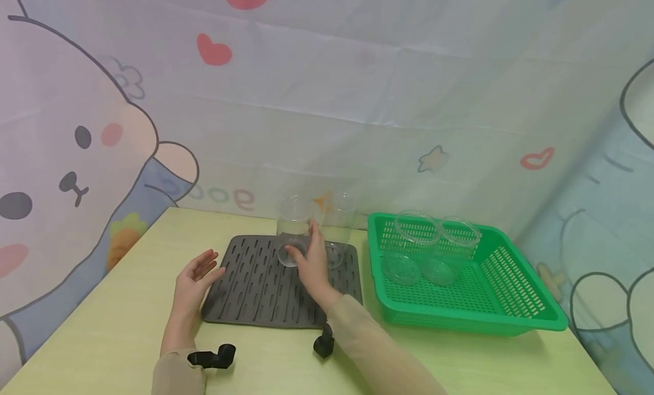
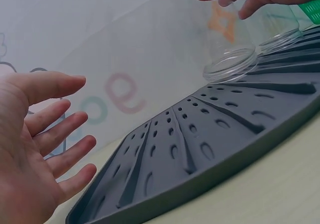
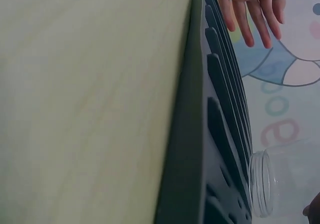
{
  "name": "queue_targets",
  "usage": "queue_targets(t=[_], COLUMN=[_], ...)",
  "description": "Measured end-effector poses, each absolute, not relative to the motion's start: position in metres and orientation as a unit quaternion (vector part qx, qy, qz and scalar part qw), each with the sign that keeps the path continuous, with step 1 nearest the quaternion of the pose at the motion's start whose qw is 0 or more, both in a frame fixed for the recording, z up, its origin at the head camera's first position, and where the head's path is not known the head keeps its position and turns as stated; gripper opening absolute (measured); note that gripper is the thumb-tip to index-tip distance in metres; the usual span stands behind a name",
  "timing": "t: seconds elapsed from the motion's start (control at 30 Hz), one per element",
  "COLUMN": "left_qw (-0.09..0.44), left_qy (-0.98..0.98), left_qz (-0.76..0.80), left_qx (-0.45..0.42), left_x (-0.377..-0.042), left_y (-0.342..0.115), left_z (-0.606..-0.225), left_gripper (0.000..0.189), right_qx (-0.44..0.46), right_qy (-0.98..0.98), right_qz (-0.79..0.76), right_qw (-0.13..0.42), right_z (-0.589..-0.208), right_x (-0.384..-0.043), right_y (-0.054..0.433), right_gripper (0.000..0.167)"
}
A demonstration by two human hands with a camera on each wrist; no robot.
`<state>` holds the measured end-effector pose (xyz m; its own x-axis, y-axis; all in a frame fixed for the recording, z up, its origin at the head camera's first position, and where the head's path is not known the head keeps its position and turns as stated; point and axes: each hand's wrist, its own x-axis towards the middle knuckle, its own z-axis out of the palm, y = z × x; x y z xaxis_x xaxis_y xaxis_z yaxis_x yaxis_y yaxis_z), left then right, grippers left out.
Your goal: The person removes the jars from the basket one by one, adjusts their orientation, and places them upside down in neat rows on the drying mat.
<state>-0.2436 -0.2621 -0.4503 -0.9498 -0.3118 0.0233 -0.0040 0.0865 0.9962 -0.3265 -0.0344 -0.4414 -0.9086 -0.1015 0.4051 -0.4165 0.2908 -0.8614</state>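
Two clear plastic jars stand mouth down, side by side, towards the back of a dark grey drying mat (image 1: 255, 287); I see the left jar (image 1: 295, 213) and the right jar (image 1: 339, 219). My right hand (image 1: 313, 263) is at the right side of the left jar, its fingers fairly straight and its thumb overlapping the jar's front near the mat. A threaded rim (image 2: 230, 67) rests on the mat in the left wrist view. My left hand (image 1: 191, 284) hovers beside the mat's left edge, fingers spread, holding nothing.
A green plastic basket (image 1: 475, 324) stands to the right of the mat on the pale yellow table (image 1: 112, 332). Inside it are two more clear jars, one at left (image 1: 401, 270) and one at right (image 1: 438, 272). A printed cloth (image 1: 327, 100) hangs behind the table.
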Motion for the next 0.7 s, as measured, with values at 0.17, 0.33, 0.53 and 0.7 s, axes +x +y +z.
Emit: queue_targets(t=[0.17,0.33,0.53,0.7], left_qw=[0.114,0.108,0.1,0.098], left_qy=[-0.728,-0.728,-0.725,-0.729], left_qz=[-0.668,-0.668,-0.673,-0.669], left_qx=[0.106,0.106,0.107,0.107], left_x=[-0.246,-0.246,-0.245,-0.245], left_y=[-0.261,-0.261,-0.262,-0.264], left_z=[-0.452,-0.452,-0.453,-0.454], left_gripper=[0.063,0.063,0.064,0.064], right_qx=[0.163,0.154,0.126,0.116], right_qy=[-0.798,-0.818,-0.835,-0.842], right_qz=[0.564,0.541,0.528,0.519], right_qw=[0.137,0.119,0.095,0.088], right_z=[-0.439,-0.436,-0.43,-0.429], right_x=[-0.33,-0.334,-0.336,-0.339], right_y=[-0.037,-0.041,-0.045,-0.046], right_gripper=[0.082,0.084,0.085,0.086])
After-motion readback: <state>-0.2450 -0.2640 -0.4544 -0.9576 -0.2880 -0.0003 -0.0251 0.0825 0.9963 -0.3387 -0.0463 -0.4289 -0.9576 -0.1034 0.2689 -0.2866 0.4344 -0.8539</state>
